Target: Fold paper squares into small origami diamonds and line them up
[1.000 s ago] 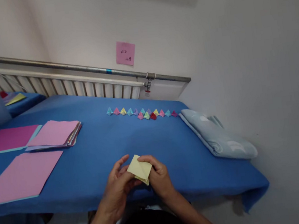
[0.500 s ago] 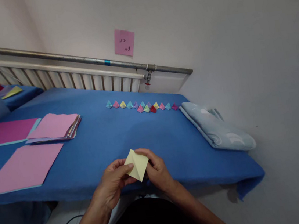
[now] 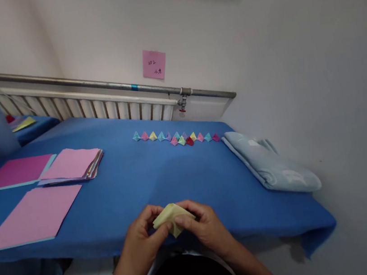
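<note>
Here, low in the middle of the frame, a folded yellow paper [image 3: 171,214] is pinched between the left hand [image 3: 140,243] and right hand [image 3: 206,227], both closed on it over the near edge of the blue-covered counter [image 3: 147,174]. Beyond it lies a row of small folded shapes [image 3: 177,138], with pink sheets [image 3: 33,215] at left and a folded cloth [image 3: 272,166] at right. A radiator [image 3: 97,108] lines the white wall behind.

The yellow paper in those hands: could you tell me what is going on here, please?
A person holds a small folded yellow paper between the left hand and the right hand, over the near edge of the blue-covered table. A row of small folded shapes lies at the far side. Pink sheets and a paper stack lie left, a pale-blue cloth right.
</note>
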